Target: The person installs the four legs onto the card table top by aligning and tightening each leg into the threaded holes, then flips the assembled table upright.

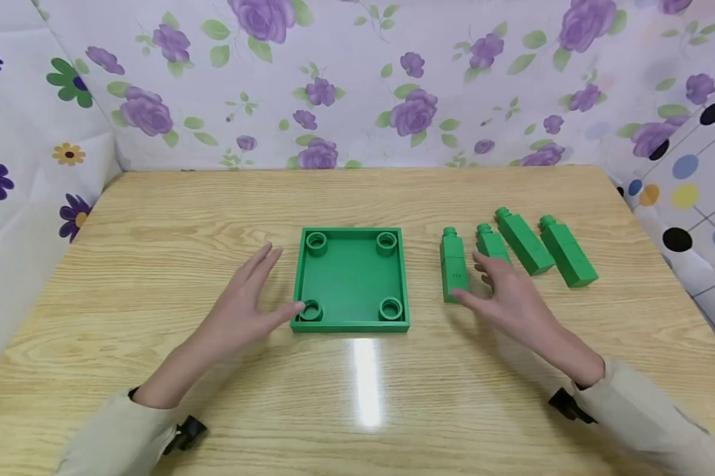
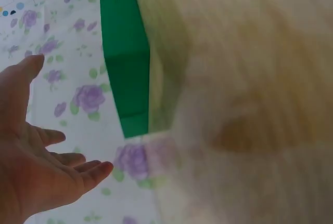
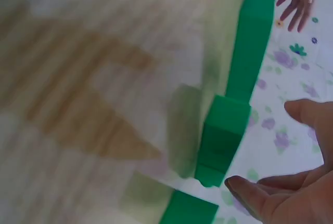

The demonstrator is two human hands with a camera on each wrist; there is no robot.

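Nearest the head camera are two pale sleeves, with the wooden worktop running between them to a flower-printed cloth backdrop. The left hand lies low over the worktop with its fingers straight and slightly spread, holding nothing; its thumb tip is at the near left corner of the green square tray, touching it or just short of it. The tray sits flat in the middle of the worktop and has a round socket in each of its four corners. The right hand is likewise flat and relaxed, gripping nothing, with its fingers over the near ends of the two left green pegged blocks. The leftmost block lies just beside the thumb, the second block partly under the fingers. Two more green blocks lie to the right, apart from the hand. Both wrist views are blurred.
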